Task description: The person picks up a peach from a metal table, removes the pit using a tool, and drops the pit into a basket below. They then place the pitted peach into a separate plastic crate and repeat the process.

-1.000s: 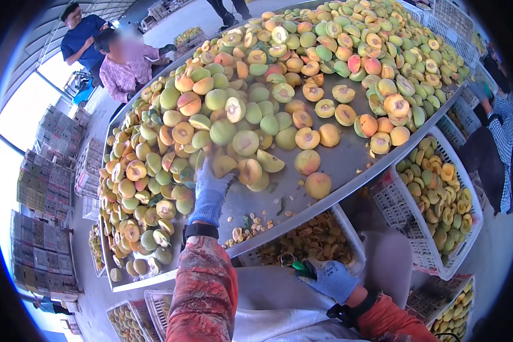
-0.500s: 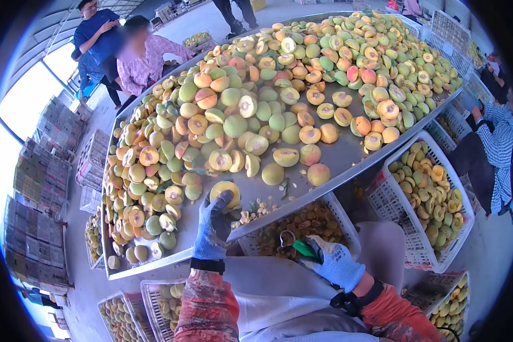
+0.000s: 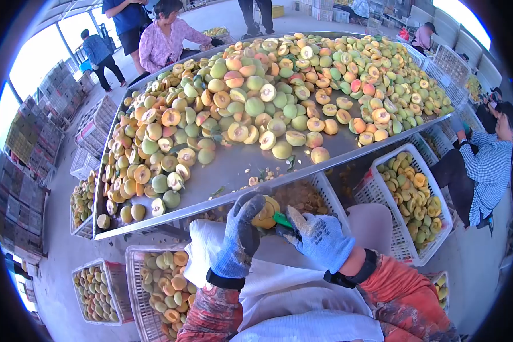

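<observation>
Gloved in blue with dark fingertips, my left hand (image 3: 240, 231) grips a yellow peach half (image 3: 267, 213) just off the near edge of the metal table (image 3: 228, 168). My right hand (image 3: 324, 239), in a matching glove, is closed on a green-handled pitting tool (image 3: 283, 220). The tool's front end is against or right beside the peach half; its metal loop is hidden. Both hands are close together above my lap. Beyond them, a heap of halved peaches (image 3: 255, 106) covers much of the table, with several loose pits (image 3: 253, 180) near the rim.
Below the near edge is a crate (image 3: 330, 199) of fruit scraps. Crates of peach halves stand at the right (image 3: 407, 196), lower left (image 3: 159, 285) and far lower left (image 3: 100, 290). A person in pink (image 3: 168, 40) sits across the table; a person in a checked shirt (image 3: 487, 165) sits at right.
My left hand has drawn the peach half off the table toward me. My right hand has brought the pitting tool up to it. The view has shifted, showing more floor at left.
</observation>
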`<state>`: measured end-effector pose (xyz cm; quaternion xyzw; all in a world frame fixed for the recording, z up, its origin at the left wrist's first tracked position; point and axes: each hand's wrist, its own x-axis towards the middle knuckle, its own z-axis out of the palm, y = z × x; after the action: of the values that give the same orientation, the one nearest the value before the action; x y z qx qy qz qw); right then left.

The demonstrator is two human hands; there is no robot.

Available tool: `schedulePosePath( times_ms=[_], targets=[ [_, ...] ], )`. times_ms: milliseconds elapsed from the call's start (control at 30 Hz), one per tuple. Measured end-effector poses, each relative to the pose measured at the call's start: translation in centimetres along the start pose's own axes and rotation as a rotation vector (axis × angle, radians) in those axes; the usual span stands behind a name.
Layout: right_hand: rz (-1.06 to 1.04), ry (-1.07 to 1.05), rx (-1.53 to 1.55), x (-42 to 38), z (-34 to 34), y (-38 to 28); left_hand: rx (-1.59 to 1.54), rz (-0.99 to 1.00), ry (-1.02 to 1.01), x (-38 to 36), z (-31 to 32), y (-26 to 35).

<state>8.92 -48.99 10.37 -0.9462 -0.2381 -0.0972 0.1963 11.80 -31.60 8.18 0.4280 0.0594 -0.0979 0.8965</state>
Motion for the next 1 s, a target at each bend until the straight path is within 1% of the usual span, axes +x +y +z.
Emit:
schedulePosePath(
  times_ms=[33,67,100,133,167,200,233,267,300,333,367,400,433,467,500,533,600,633,667,700,733,767,800,867,900,933,1000],
  targets=[
    [0.002,-0.05,-0.018,-0.3,-0.6,-0.7,0.123,0.086,0.013,-0.4,0.2,-0.1],
    [0.007,-0.105,-0.031,-0.8,-0.8,-1.2,0.122,0.081,0.007,-1.0,0.5,0.0],
    [-0.016,-0.074,0.061,-1.4,-0.4,-1.2,0.153,0.106,0.046,-2.0,1.0,0.2],
    [-0.003,-0.087,0.065,-2.1,-0.1,-1.6,0.183,0.125,0.089,-3.2,1.4,0.2],
    [0.037,-0.059,0.175,-2.9,0.2,-2.4,0.149,0.208,0.101,-4.1,2.4,0.3],
    [0.073,-0.025,0.279,-3.4,0.5,-3.1,0.249,0.275,0.126,-4.6,2.3,0.0],
    [0.076,0.05,0.34,-3.8,1.3,-3.3,0.266,0.275,0.143,-4.6,2.1,-0.6],
    [0.167,-0.049,0.362,-4.1,2.3,-3.1,0.282,0.29,0.156,-4.3,1.5,-1.4],
    [0.2,-0.142,0.345,-4.0,3.7,-2.0,0.263,0.299,0.165,-3.3,0.2,-3.0],
    [0.24,-0.231,0.333,-3.8,4.5,-1.1,0.188,0.23,0.196,-2.3,-1.2,-4.4],
    [0.232,-0.215,0.329,-3.6,4.4,-1.1,0.158,0.157,0.222,-1.8,-1.4,-4.6],
    [0.151,-0.109,0.158,-3.4,4.2,-1.1,0.127,0.081,0.249,-1.4,-1.6,-4.8],
    [0.072,-0.01,-0.012,-3.4,4.2,-1.2,0.127,0.086,0.244,-1.1,-1.8,-5.0],
    [0.066,-0.005,-0.018,-3.3,4.3,-1.1,0.05,-0.028,0.274,-0.8,-1.4,-4.7],
    [0.017,-0.02,-0.254,-3.2,4.6,-0.9,-0.027,-0.14,0.303,-0.5,-1.0,-4.4],
    [-0.03,-0.032,-0.489,-2.9,5.1,-0.6,-0.028,-0.131,0.299,-0.3,-0.4,-4.0],
    [-0.026,-0.162,-0.545,-2.0,4.2,0.2,0.293,-0.013,0.292,0.1,0.8,-3.6],
    [-0.014,-0.231,-0.526,-2.0,3.5,0.4,0.417,0.053,0.305,0.7,0.6,-4.1],
    [0.004,-0.303,-0.505,-1.6,1.3,-0.7,0.42,0.042,0.304,0.7,1.0,-3.6],
    [0.02,-0.31,-0.5,-1.6,0.4,-1.3,0.52,0.138,0.291,0.5,1.5,-2.8],
    [0.024,-0.291,-0.389,-1.3,-0.4,-1.7,0.61,0.247,0.276,0.6,1.8,-2.2],
    [0.023,-0.269,-0.28,-1.0,-1.1,-2.1,0.67,0.429,0.252,0.9,1.7,-2.1],
    [0.025,-0.275,-0.281,-1.1,-1.5,-2.7,0.667,0.423,0.253,0.7,1.3,-2.1],
    [0.087,-0.259,-0.012,-1.0,-1.8,-3.6,1.009,0.511,0.305,0.1,1.1,-1.4],
    [0.139,-0.267,0.078,-1.1,-1.5,-3.7,1.167,0.711,0.291,-0.7,1.5,-0.9],
    [0.137,-0.273,0.082,-1.1,-1.4,-3.8,1.17,0.705,0.296,-1.1,1.7,-0.5],
    [0.302,-0.39,0.537,-0.9,-1.7,-4.2,1.238,0.845,0.258,-1.5,1.8,0.1]
  ],
)
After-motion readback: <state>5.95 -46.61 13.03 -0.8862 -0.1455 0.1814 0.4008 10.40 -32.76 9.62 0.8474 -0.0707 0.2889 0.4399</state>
